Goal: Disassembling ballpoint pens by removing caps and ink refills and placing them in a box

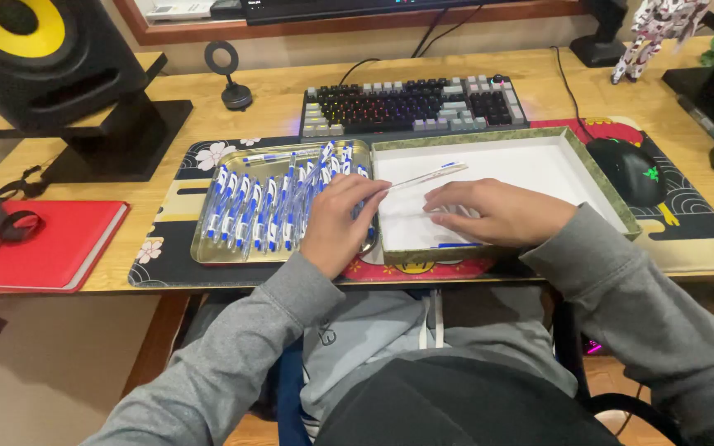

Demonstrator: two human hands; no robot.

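The fingers of the left hand pinch one end of a clear pen with a blue tip, which slants up and right over the near left corner of the shallow white box. The right hand lies palm down inside that box, its fingers spread flat and released over a few more pens resting on the box floor along the near wall; it grips nothing. The left hand's heel sits over the right edge of the metal tray, where many blue-and-white pens lie side by side in a row. Tray and box stand touching on a patterned desk mat on the wooden bench. Behind them are a backlit keyboard, a black mouse right, a red notebook left, and a black speaker.
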